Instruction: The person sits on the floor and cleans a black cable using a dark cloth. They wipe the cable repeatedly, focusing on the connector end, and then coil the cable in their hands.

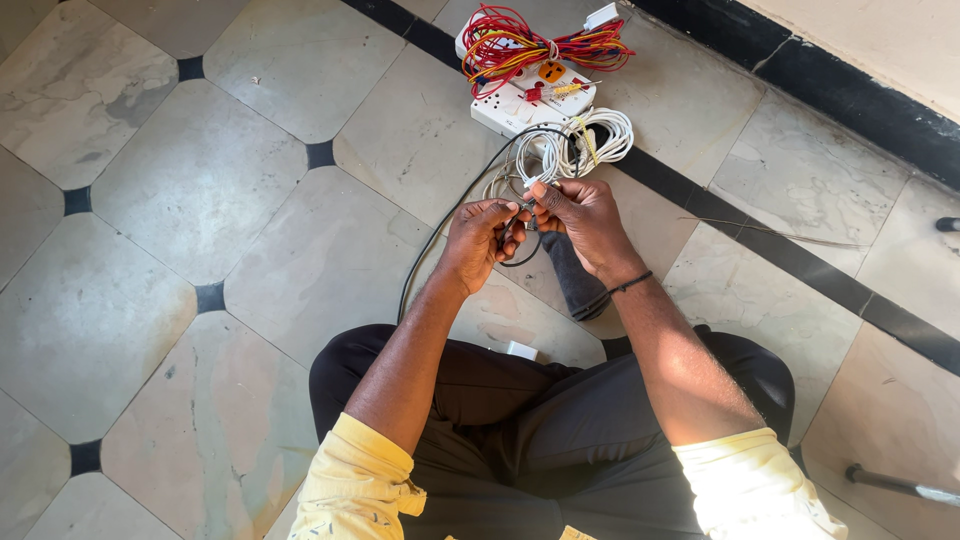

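Head view: left hand [478, 235] and right hand [585, 222] both pinched closed on thin black cable [432, 243], just below white plastic extension board [530, 95]. Excess pull could snap a conductor.

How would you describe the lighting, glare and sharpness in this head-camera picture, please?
In the head view, hard sunlight falls from the right: the yellow sleeve at lower right is blown out nearly white, and the floor tiles shine pale. The left hand and right hand are fairly sharp, though the thin cable they pinch is too small to read clearly. Straight tile lines bend slightly towards the edges.
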